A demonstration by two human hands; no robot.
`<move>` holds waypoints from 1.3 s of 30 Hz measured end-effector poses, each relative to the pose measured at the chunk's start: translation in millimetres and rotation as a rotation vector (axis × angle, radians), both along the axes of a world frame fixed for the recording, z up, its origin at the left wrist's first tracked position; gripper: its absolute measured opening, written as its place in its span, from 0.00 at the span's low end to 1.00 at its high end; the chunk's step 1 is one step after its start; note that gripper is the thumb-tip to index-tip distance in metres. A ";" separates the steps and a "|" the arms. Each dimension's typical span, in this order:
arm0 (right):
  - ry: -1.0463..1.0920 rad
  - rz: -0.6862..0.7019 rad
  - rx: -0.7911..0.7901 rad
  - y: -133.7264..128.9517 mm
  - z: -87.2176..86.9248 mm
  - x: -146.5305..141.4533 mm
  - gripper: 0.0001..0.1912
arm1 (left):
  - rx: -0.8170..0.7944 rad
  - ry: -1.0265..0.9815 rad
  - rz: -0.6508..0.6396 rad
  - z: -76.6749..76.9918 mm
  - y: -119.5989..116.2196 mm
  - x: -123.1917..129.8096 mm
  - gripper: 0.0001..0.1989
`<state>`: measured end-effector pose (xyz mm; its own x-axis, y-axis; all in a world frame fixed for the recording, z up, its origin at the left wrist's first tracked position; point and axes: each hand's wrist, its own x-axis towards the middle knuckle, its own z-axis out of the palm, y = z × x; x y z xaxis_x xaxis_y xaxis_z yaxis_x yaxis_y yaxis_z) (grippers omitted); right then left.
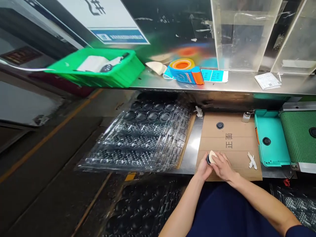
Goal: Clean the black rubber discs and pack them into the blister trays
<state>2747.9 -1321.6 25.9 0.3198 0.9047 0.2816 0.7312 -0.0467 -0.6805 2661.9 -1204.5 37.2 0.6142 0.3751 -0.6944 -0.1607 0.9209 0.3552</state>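
Note:
Over the near edge of a cardboard sheet (214, 141), my left hand (202, 169) is closed around a small dark round part (208, 160), partly hidden by the fingers. My right hand (224, 167) grips a cream-coloured sponge pad (212, 156) and presses it against that part. A similar dark ring-shaped part (220, 125) lies flat on the cardboard farther away. To the right, another round part (266, 141) sits in a teal tray (273, 154). A small bottle with a metal top (246, 117) stands at the cardboard's far right corner.
Stacked clear and black plastic blister trays (140, 141) are at left. A green conveyor belt (300, 141) runs at right, carrying a dark part. The shelf above holds a green basket (98, 72) and a tape dispenser (185, 72). Crumpled white scraps (252, 160) lie on the cardboard.

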 end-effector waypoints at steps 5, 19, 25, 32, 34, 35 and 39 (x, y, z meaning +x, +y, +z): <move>-0.056 -0.074 -0.002 -2.2 -11.8 -12.1 0.22 | -0.005 -0.190 -0.106 0.2 -11.4 -4.7 0.21; -0.059 -0.177 -0.083 -34.4 -1.8 1.5 0.22 | 0.080 -0.059 -0.376 -10.9 -19.0 21.6 0.18; -0.103 -0.215 -0.191 -45.0 5.4 -2.3 0.22 | 0.093 -0.017 -0.422 -10.9 -17.1 27.4 0.16; -0.026 -0.305 -0.155 -49.1 5.1 13.6 0.18 | 0.045 -0.112 -0.350 -15.5 -28.3 35.1 0.15; 0.057 -0.351 -0.117 -46.2 5.9 25.4 0.20 | 0.024 -0.143 -0.298 -14.9 -31.4 36.7 0.14; 0.099 -0.363 -0.093 -45.3 6.1 29.8 0.23 | 0.010 -0.172 -0.282 -14.3 -32.1 36.9 0.14; 0.327 -0.473 -0.101 -49.1 5.7 33.8 0.33 | -0.010 -0.244 -0.243 -13.7 -32.7 33.8 0.15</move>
